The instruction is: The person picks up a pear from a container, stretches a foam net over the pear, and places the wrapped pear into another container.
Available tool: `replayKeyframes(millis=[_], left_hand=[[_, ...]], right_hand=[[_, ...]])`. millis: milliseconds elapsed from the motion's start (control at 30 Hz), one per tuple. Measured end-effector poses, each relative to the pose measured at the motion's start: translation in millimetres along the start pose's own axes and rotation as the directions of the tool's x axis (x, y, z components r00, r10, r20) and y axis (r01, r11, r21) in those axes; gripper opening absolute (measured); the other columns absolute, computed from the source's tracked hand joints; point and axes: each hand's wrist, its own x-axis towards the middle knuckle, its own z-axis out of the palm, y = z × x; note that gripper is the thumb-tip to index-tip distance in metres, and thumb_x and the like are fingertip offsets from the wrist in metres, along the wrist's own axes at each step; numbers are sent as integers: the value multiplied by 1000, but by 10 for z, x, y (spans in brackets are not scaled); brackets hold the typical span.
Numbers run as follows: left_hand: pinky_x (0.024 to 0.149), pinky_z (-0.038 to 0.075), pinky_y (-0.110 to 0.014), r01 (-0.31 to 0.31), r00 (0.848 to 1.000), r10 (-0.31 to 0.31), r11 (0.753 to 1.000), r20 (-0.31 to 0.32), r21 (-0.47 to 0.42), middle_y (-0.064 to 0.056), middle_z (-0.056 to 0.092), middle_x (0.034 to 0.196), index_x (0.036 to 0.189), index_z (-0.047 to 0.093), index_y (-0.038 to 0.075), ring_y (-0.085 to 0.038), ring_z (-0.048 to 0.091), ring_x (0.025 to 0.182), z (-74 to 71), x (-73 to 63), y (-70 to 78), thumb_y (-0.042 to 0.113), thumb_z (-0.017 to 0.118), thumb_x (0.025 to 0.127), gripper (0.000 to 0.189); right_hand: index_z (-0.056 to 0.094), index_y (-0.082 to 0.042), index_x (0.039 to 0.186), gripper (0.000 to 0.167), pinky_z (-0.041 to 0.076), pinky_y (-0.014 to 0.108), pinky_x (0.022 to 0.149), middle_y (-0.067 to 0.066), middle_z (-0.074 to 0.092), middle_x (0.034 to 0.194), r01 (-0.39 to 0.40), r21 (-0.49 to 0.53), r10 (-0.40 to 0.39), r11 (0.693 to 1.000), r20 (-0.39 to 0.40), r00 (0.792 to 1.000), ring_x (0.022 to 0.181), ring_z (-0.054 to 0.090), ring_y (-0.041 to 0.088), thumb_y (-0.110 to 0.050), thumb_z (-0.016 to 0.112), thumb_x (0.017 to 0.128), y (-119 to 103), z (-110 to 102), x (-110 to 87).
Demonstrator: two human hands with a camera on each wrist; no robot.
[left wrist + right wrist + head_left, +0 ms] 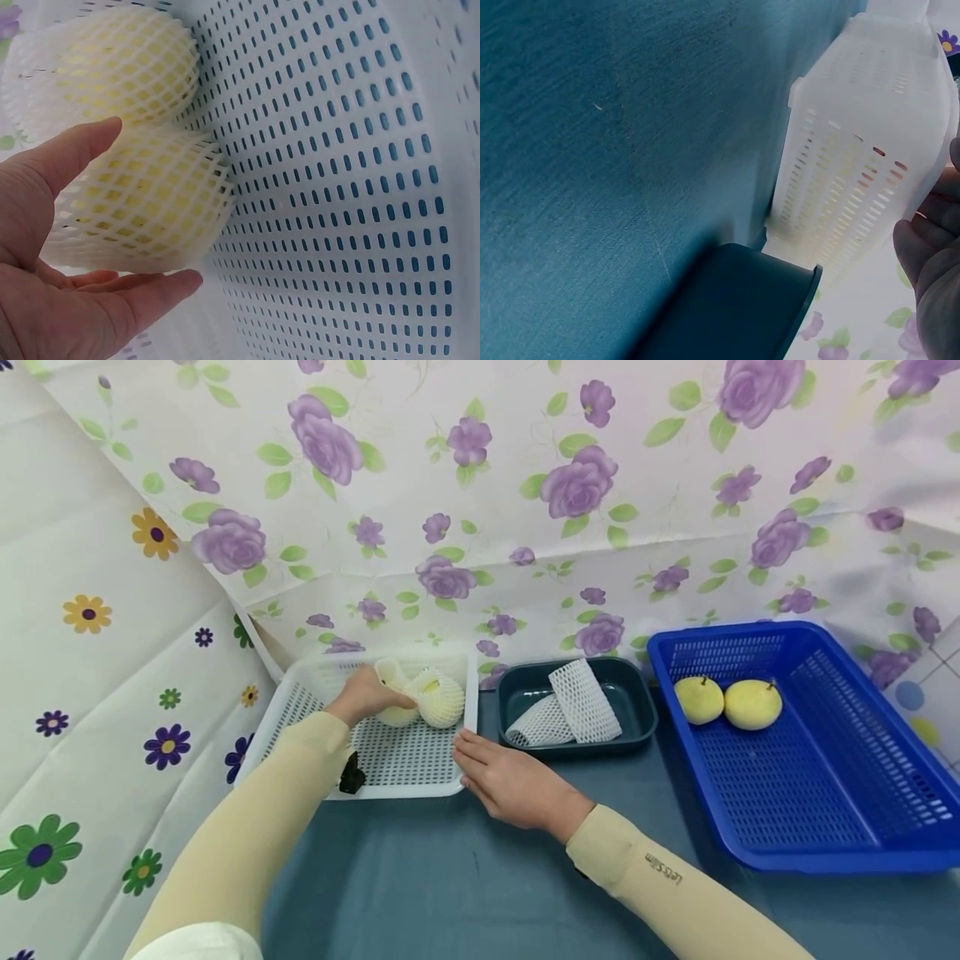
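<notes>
Inside the white perforated basket (405,781) lie two yellow pears in white foam nets. My left hand (363,695) reaches over the basket's left part and holds the nearer netted pear (154,199), thumb on one side and fingers on the other. Against that one rests the second netted pear (441,700). My right hand (513,779) lies at the basket's right front corner, its fingers fairly straight and touching the rim. In the right wrist view, part of the right hand (939,277) shows beside the basket wall (877,112).
Right of the white basket, a dark green tray (637,727) holds two foam nets (585,702). A blue basket (787,810) farther right contains two bare pears (752,704). A small black object (351,775) is at the white basket's front edge. Flowered cloth (465,527) hangs behind.
</notes>
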Motion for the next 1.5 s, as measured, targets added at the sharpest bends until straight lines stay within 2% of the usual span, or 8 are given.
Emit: replayKeyframes(millis=[167,400,567,700,933,1300,1400,1500], left_hand=[[110,30,-51,33,999,-33,999,36,3,-28,1,154,146,-13,-6,-42,17,140,-119,-93,57,42,75,76,121],[112,25,-54,67,997,-68,998,46,7,-28,-3,154,142,-27,-1,-45,10,141,-319,-329,274,45,74,76,129],[109,29,-56,7,999,-8,1000,-42,-29,-26,8,154,147,-17,4,-43,17,140,-424,-507,450,46,75,75,124],[106,34,-54,-100,982,91,994,-167,-43,-22,22,151,150,1,6,-39,26,138,-391,-600,612,46,70,80,106],[109,33,-48,-277,913,260,961,-313,-9,-11,30,151,148,23,12,-30,29,139,-173,-825,881,43,64,86,80],[109,35,-43,-533,752,508,843,-421,65,-8,36,148,144,36,13,-23,34,137,199,-1171,1328,45,57,90,66],[109,36,-44,-566,727,542,820,-422,78,-9,35,149,143,39,13,-23,35,137,294,-1231,1401,45,56,91,63],[107,38,-44,-589,717,568,804,-404,85,-8,35,149,142,41,15,-23,36,136,387,-1280,1435,46,54,92,60]], right_hand=[[44,-7,140,46,32,35,112,9,41,147,-19,14,19,1000,21,1000,141,30,21,-33,39,101,-7,-52,33],[45,-10,140,47,34,36,111,6,41,147,-65,99,63,993,23,998,140,31,19,-34,43,100,-2,-135,35],[46,-14,140,45,34,36,111,4,42,147,-100,128,107,987,-50,993,140,32,19,-35,44,99,68,-285,31],[48,-14,138,44,31,37,113,7,44,145,-123,118,137,985,-120,983,140,31,22,-33,46,99,163,-479,-8],[48,-13,137,45,28,40,114,7,44,144,-224,163,251,961,-171,953,140,30,23,-35,49,98,295,-822,-110],[50,-13,136,47,31,48,111,8,44,144,-345,172,379,923,-240,893,139,33,26,-37,51,96,468,-1100,-289],[51,-12,135,47,32,49,110,9,44,144,-386,166,417,907,-239,877,138,34,27,-38,53,95,503,-1103,-351],[50,-13,135,49,32,49,110,8,43,145,-425,165,453,890,-216,865,138,33,27,-40,53,95,528,-1087,-397]])
